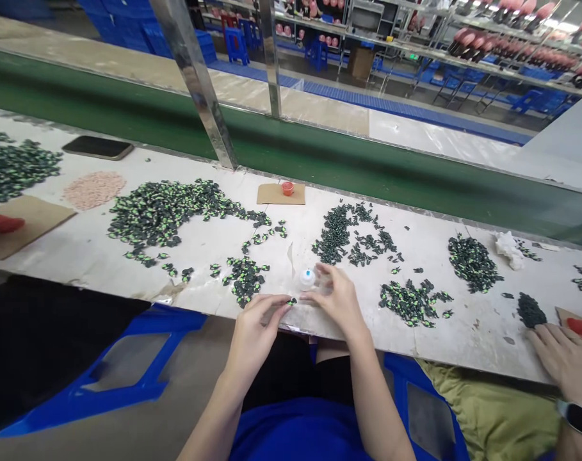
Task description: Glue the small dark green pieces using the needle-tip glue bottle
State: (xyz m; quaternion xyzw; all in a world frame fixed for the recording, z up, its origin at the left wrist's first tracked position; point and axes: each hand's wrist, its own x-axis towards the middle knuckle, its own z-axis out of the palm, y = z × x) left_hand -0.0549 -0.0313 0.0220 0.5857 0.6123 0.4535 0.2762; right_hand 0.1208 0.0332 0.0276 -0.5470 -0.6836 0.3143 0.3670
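My left hand [262, 314] is closed in a pinch at the table's front edge, with a small black-and-green plastic part [292, 301] between thumb and fingertips. Just to its right, my right hand [333, 296] curls its thumb and fingers around a small white bottle [307, 279] with a blue tip. The bottle points upward; its lower body is partly hidden by my thumb. Left of my hands lies a small heap of black-and-green parts [245, 278]. Beyond the bottle, to the right, dark green pieces [336, 234] are spread in a loose pile.
A large pile of black-and-green parts [161, 208] lies to the left, near pale pink pieces [93, 190] and a phone [98, 148]. A red cap [287, 188] sits on cardboard [267, 194]. Metal posts [194, 77] rise behind. A co-worker's hand [562, 355] rests at far right.
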